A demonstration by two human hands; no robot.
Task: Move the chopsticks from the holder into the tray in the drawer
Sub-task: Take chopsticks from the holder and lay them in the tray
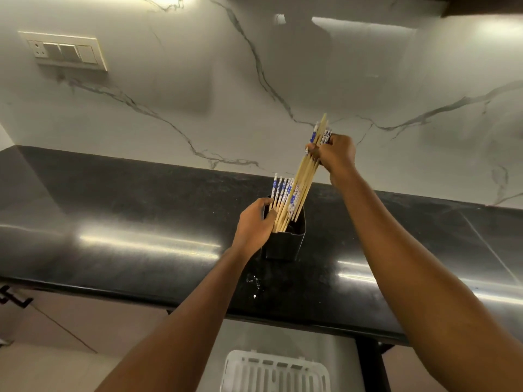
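A black holder point(294, 241) stands on the dark counter. My left hand point(254, 224) grips its left rim, thumb inside beside the chopsticks. Several wooden chopsticks with blue-and-white patterned tops point(283, 190) stand in the holder. My right hand point(335, 157) grips a bundle of several chopsticks point(304, 176) near their patterned tops, raised and tilted to the right, with their thin tips just above or still at the holder's mouth. A white slatted tray point(276, 372) lies in the open drawer below the counter edge, at the bottom of the view.
The glossy black counter point(141, 236) runs across the view, with small water drops point(253, 281) in front of the holder. Behind it rises a white marble wall with a switch panel point(63, 50) at upper left. The drawer's metal side point(369, 363) stands right of the tray.
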